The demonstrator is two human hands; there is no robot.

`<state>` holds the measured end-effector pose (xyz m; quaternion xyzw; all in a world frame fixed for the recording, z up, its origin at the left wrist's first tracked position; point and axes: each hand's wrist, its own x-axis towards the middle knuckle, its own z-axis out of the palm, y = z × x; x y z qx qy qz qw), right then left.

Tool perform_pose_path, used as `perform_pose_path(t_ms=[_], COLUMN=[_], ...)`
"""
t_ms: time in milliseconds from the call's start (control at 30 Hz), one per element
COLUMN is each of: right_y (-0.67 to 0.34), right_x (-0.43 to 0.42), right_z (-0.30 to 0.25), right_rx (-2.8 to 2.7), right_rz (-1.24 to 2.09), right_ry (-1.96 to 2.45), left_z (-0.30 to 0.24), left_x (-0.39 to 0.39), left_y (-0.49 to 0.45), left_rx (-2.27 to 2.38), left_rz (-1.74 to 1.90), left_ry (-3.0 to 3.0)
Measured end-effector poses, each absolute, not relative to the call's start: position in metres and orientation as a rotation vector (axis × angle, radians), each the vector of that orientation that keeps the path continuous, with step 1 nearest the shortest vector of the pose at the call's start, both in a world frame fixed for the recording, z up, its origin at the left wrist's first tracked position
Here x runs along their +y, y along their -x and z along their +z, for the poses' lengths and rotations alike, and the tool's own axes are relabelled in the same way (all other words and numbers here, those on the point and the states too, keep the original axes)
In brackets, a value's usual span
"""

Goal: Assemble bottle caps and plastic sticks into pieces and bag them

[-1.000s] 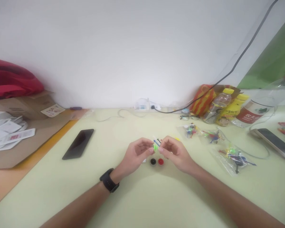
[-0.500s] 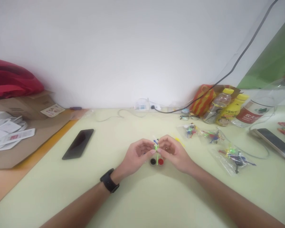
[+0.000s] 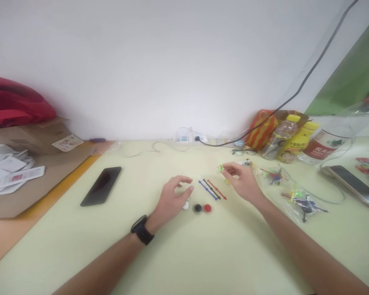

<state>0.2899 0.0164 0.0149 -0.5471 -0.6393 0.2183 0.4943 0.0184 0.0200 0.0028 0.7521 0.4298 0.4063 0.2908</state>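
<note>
My left hand (image 3: 174,199) hovers with thumb and forefinger apart, holding nothing visible. Beside its fingers a small white round piece (image 3: 186,206) is partly covered. My right hand (image 3: 242,180) pinches a small bright green plastic piece (image 3: 221,168) between thumb and fingertips; its full shape is hidden. Between the hands lie three thin plastic sticks with arrow-like ends, side by side: a blue stick (image 3: 208,190), a black stick (image 3: 213,190) and a red stick (image 3: 217,190). In front of them are a black round piece (image 3: 197,208) and a red round piece (image 3: 207,208). Something yellow (image 3: 227,181) peeks out by my right hand.
A black phone (image 3: 101,186) lies at left, near cardboard (image 3: 61,164) with white papers (image 3: 14,174). To the right are clear bags of coloured plastic parts (image 3: 304,200), another phone (image 3: 353,184), glasses (image 3: 244,151) and bottles (image 3: 298,141). A cable (image 3: 298,92) crosses the wall.
My hands were together around a light green stick; now they are apart. The right hand has moved right and away with the green piece, while the left has let go. The coloured sticks are uncovered.
</note>
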Motion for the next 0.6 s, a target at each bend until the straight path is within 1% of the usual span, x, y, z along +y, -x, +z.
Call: perform_pose_path(t_ms=[167, 300, 433, 600], right_y=[-0.296, -0.295, -0.296, -0.294], right_x=[0.022, 0.023, 0.024, 0.027], right_z=[-0.003, -0.014, -0.017, -0.018], right_rx=[-1.905, -2.006, -2.016, -2.05], right_rz=[0.268, 0.159, 0.058, 0.018], right_ry=[1.577, 1.729, 1.755, 1.76], left_z=[-0.003, -0.007, -0.01, -0.008], left_x=[0.026, 0.028, 0.028, 0.025], left_y=[-0.016, -0.015, -0.015, -0.016], left_rx=[1.198, 1.22, 1.216, 1.193], left_rz=[1.026, 0.971, 0.944, 0.913], left_ry=[-2.036, -2.034, -2.028, -2.014])
